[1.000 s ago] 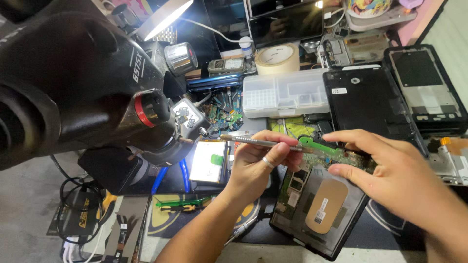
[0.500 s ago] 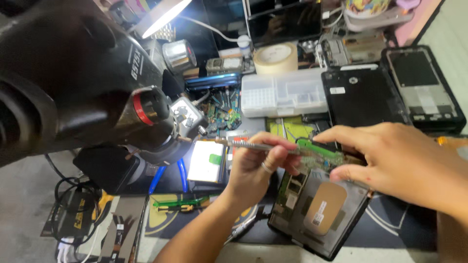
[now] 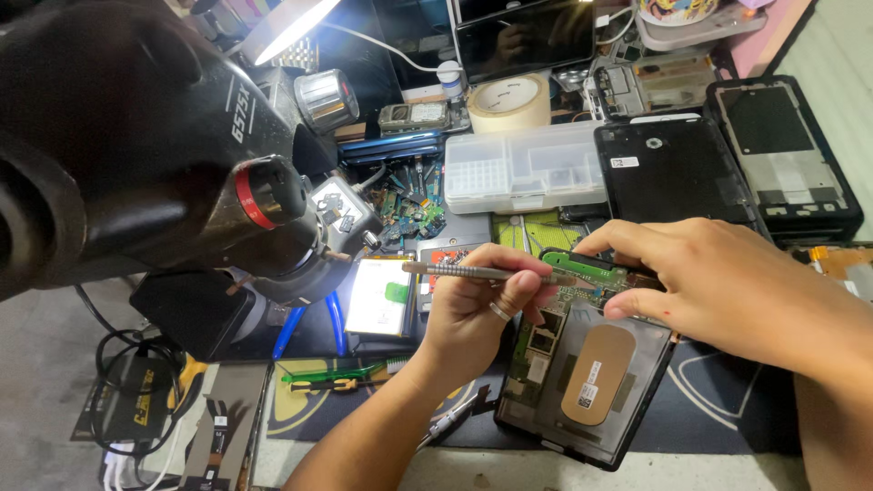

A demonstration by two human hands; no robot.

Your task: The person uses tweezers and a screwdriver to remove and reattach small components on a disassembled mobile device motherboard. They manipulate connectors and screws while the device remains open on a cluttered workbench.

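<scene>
Far left, a big black microscope (image 3: 136, 155) w/ a red ring fills the upper corner, its lamp end pointing down at the bench. Below it: black cables (image 3: 127, 400) on the floor side, and a green-handled tool (image 3: 336, 371) lying flat on the mat. Just right of the microscope tip, a small white battery w/ green sticker (image 3: 386, 295) lies flat.

Center: left hand (image 3: 477, 305) comes up from the bottom edge, fingers curled tight around metal tweezers (image 3: 473, 272). The tweezers lie roughly level, blunt end sticking out left toward the battery, tip end hidden behind the fingers, so can't tell what the tips touch. Ring on one finger.

Under and right of that hand: an opened tablet (image 3: 582, 382), back off, tilted on the mat, showing a tan oval pad and circuit boards along its left and top edges. A green board strip (image 3: 582, 265) sits at its top edge, between the two hands.

Right hand (image 3: 718, 286) reaches in from the right, palm down, fingers narrowly spread, fingertips pressing on the tablet's top edge beside the green strip; holds nothing I can see.

Behind: clear parts box (image 3: 527, 168), tape roll (image 3: 509, 98), black back cover (image 3: 673, 168), and farther right a black frame (image 3: 782, 150).
</scene>
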